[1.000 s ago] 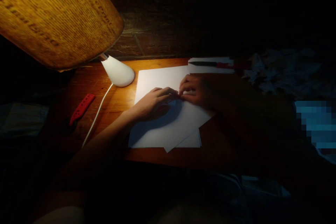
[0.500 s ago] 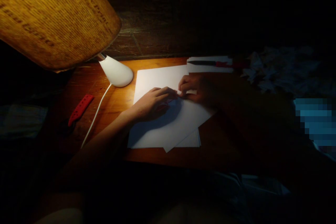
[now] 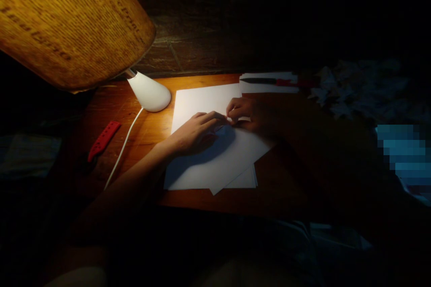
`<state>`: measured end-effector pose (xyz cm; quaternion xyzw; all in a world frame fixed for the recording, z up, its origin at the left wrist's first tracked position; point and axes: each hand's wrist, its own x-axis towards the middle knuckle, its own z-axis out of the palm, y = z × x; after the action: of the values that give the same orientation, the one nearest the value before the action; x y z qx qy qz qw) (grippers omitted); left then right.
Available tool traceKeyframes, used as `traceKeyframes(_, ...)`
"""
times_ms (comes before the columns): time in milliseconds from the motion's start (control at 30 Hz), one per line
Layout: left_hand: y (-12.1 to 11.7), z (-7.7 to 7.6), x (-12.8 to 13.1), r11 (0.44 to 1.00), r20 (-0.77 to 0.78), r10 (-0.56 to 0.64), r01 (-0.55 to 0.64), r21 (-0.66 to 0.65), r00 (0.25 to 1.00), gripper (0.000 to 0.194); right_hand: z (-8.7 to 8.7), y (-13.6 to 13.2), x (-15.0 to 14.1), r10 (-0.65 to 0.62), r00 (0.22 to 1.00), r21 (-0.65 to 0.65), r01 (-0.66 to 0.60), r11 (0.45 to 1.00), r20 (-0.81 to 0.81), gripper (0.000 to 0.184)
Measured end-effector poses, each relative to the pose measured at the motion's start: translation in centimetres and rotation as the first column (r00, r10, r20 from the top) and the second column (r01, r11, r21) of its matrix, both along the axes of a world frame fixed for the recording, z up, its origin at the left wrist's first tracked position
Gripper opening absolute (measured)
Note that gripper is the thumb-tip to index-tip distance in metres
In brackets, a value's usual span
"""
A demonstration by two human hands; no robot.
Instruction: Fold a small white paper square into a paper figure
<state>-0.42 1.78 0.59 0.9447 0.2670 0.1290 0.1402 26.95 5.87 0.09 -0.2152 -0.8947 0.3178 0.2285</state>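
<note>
My left hand [image 3: 198, 132] reaches in over white sheets of paper [image 3: 188, 170], its fingers bent together and their tips meeting those of my right hand. My right hand [image 3: 247, 114] is closed in a pinch from the other side. A small white bit of paper [image 3: 229, 119] shows between the fingertips of both hands; its shape is mostly hidden by the fingers. Beneath the hands, one sheet lies turned at an angle on top of the others, its corner sticking out at the front.
A lamp with a woven shade [image 3: 77, 22] and white base [image 3: 150, 92] stands at the left. Nearby lie its cord [image 3: 124, 148] and a red-handled object [image 3: 103, 140]. A knife [image 3: 259, 81] rests on a small paper stack [image 3: 269, 89]. Folded white papers [image 3: 350, 89] are heaped at the right.
My right hand has shifted slightly to the left, towards my left fingertips. My left hand and the sheets stay nearly where they were.
</note>
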Motion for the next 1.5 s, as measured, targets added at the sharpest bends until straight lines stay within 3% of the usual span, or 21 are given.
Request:
traceKeyframes(500, 0.3, -0.1, -0.1, 0.998, 0.002, -0.028, 0.028, 0.047, 1.0, 0.045, -1.1, 0.4, 0.5, -0.04, 0.992, -0.095, 0.029, 0.995, -0.121, 0.013)
traceKeyframes(700, 0.3, -0.1, -0.1, 0.998, 0.0, -0.032, 0.032, 0.052, 0.999, 0.046, -1.9, 0.6, 0.6, -0.124, 0.976, -0.18, 0.091, 0.979, -0.181, 0.01)
traceKeyframes(967, 0.4, -0.1, 0.0, 0.998, 0.007, -0.033, 0.033, 0.051, 0.999, 0.043, -2.8, 1.1, 0.8, -0.033, 0.967, -0.075, 0.014, 0.997, -0.254, 0.014)
traceKeyframes(1267, 0.2, 0.1, 0.2, 0.999, 0.015, -0.028, 0.028, 0.024, 0.999, 0.045, -2.2, 1.0, 0.9, -0.021, 0.987, -0.011, 0.02, 1.0, -0.162, 0.025)
traceKeyframes(1500, 0.2, 0.0, 0.1, 0.997, -0.023, -0.04, 0.041, 0.068, 0.999, 0.048, -1.7, 1.0, 1.4, -0.026, 0.991, -0.133, 0.008, 0.991, -0.13, 0.032)
